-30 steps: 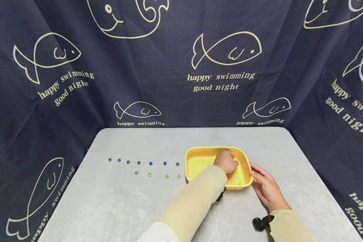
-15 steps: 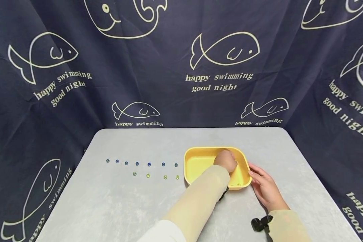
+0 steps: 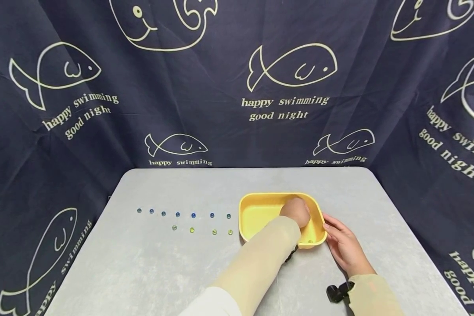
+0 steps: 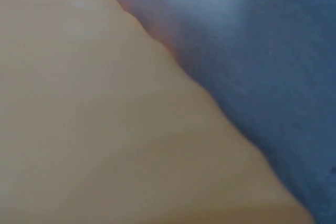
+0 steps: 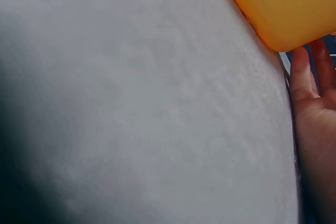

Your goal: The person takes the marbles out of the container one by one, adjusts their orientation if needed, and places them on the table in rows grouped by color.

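Note:
A yellow rectangular tub [image 3: 256, 215] stands on the table. My left hand [image 3: 295, 212] reaches down into its right half, with the fingers hidden behind the back of the hand. A small yellow-green marble [image 3: 310, 241] lies in the tub's near right corner. Against the outside of the tub's right end rests my right hand [image 3: 345, 245], its fingers fairly straight; in the right wrist view the fingertips touch the tub's corner [image 5: 283, 30]. The left wrist view is mostly filled by the tub's outer wall [image 4: 105, 103].
Left of the tub, several blue marbles [image 3: 193, 215] form a row on the grey table [image 3: 142, 272]. A shorter row of yellow-green marbles [image 3: 192, 230] lies nearer to me. Dark blue cloth [image 3: 229, 149] with fish prints hangs behind and beside the table.
My left hand has turned inside the tub, so its fingers have gone out of sight. The right hand stays at the tub's end. The head view has shifted slightly.

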Tool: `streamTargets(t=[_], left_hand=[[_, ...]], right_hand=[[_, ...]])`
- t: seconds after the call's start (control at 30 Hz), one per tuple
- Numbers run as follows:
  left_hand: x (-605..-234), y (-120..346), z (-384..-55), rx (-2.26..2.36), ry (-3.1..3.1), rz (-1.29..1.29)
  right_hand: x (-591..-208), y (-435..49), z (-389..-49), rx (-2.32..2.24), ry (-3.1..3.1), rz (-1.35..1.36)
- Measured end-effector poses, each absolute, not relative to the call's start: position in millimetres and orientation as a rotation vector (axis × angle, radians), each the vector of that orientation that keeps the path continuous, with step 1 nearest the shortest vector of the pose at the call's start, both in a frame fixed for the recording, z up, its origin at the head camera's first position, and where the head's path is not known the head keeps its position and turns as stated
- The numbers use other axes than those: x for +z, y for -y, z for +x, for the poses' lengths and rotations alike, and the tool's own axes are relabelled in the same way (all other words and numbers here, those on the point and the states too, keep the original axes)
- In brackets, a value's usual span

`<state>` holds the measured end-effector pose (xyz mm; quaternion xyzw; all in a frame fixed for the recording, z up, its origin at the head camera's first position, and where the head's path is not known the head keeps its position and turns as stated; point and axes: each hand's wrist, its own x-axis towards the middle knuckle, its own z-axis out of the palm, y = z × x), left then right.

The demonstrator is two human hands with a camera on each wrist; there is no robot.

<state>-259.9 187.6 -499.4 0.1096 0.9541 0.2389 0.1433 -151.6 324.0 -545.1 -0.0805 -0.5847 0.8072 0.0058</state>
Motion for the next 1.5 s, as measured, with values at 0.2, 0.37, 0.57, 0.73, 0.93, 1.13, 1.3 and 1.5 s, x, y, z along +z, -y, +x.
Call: streamTargets(t=[0.2, 0.37, 0.57, 0.73, 0.93, 1.13, 1.3, 1.5], left_hand=[[-495, -179, -254, 0.917, -2.662, 0.307], [-496, -172, -250, 1.082, -2.621, 0.341], [-497, -157, -246, 1.232, -2.569, 0.396], [-491, -138, -240, 1.410, -2.396, 0.352], [-487, -117, -234, 1.521, -2.270, 0.398], [-482, -98, -228, 1.543, -2.245, 0.524], [-480, -77, -221, 1.611, -2.182, 0.533], [-481, -47, -214, 1.717, -2.124, 0.484]], right_hand=[[-543, -323, -151, 2.523, 1.837, -0.255], [-543, -324, -150, 2.535, 1.824, -0.248], [-544, -324, -150, 2.552, 1.801, -0.235], [-543, -321, -151, 2.544, 1.817, -0.259], [-542, -322, -151, 2.543, 1.817, -0.275], [-545, -326, -151, 2.577, 1.789, -0.189], [-546, -327, -151, 2.591, 1.763, -0.173], [-543, -325, -151, 2.581, 1.777, -0.191]])
